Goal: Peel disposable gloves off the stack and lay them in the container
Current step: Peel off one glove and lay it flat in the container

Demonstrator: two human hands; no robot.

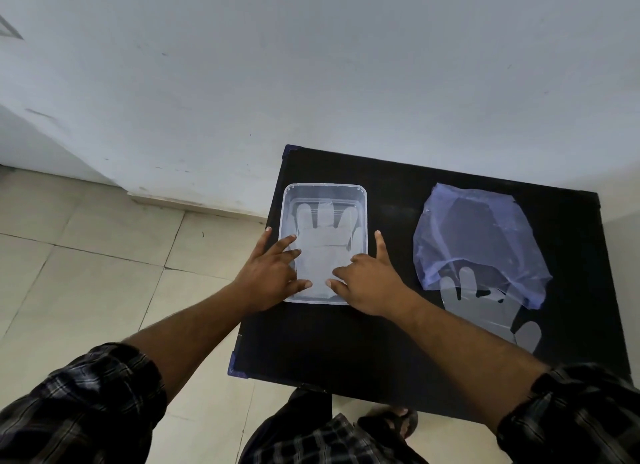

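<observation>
I'm looking down on a black table [398, 325] that fills the centre and right of the frame, set against a pale wall [311, 65] above and beige floor tiles [86, 273] at the left. At the left part of the table sits a clear plastic container [362, 200], rectangular with rounded corners, and a translucent disposable glove [323, 235] lies flat inside it, fingers pointing toward the top of the frame.

My left hand [268, 276] rests spread wide on the container's lower left part, its fingers on the glove, gripping nothing. My right hand [369, 280] is spread the same way at the lower right corner, index finger lying along the container's right wall, thumb and other fingers on the glove, also holding nothing.

Well apart, on the right side of the table, a crumpled bluish plastic bag [478, 235] covers the top of the glove stack [485, 307], whose fingers and cuff stick out below it toward the lower right.

Checked sleeves [86, 404] are rolled up on both forearms, and a sandalled foot [394, 418] shows under the table's near edge. I can read no writing or labels anywhere.
</observation>
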